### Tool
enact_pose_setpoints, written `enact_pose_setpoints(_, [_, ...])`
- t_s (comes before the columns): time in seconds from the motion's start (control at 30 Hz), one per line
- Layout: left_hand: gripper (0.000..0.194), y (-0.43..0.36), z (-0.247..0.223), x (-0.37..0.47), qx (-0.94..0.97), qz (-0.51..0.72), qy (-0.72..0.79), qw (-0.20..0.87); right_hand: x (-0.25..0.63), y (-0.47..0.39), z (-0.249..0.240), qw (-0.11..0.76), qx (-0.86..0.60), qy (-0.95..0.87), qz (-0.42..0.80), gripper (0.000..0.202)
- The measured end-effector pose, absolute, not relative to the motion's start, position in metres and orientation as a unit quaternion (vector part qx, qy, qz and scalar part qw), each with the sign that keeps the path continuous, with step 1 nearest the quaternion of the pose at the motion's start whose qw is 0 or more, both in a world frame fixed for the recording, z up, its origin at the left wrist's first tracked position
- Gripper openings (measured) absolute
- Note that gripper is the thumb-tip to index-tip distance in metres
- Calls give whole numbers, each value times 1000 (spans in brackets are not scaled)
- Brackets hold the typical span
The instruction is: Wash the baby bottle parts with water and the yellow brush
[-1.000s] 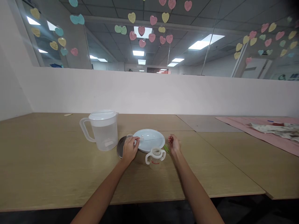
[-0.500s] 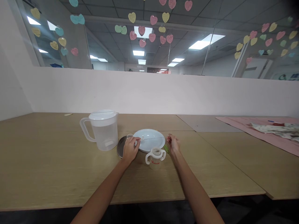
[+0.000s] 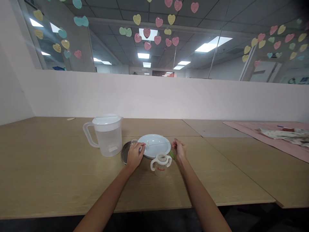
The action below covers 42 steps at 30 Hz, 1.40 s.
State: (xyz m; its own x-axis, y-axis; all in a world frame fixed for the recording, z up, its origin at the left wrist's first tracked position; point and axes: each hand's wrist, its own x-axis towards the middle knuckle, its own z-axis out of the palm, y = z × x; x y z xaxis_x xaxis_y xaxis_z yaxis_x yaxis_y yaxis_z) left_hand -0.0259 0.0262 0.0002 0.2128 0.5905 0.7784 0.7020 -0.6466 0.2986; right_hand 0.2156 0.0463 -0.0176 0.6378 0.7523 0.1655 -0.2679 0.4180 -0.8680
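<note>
Over the left part of a white plate (image 3: 156, 151), my left hand (image 3: 135, 154) pinches a small pale piece at one end of a thin rod (image 3: 158, 143). My right hand (image 3: 179, 149) is closed around the rod's other end, just right of the plate. The rod lies level above the plate. In front of the plate stands a clear baby bottle (image 3: 161, 163) with two white handles, its top uncovered. A dark round dish (image 3: 124, 152) is partly hidden behind my left hand, with a small clear item (image 3: 134, 141) by it. Something green (image 3: 172, 155) lies beside my right hand.
A lidded clear pitcher (image 3: 108, 137) stands left of the dish, its handle pointing left. At the far right a pink cloth (image 3: 265, 135) carries crumpled fabric (image 3: 285, 135). A low white wall (image 3: 154, 96) runs behind the table (image 3: 72, 180).
</note>
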Motion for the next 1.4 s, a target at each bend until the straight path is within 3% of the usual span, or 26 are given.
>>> enact_pose_setpoints(0.5, [24,23,3,-25,-789,-450,-415,50,219,49,-22,783,-497,-295,229,40])
enact_pose_setpoints(1.4, [22,25,-1,-17,-763,-495,-415,-2,204,41,-7,762,-484,-364,228,45])
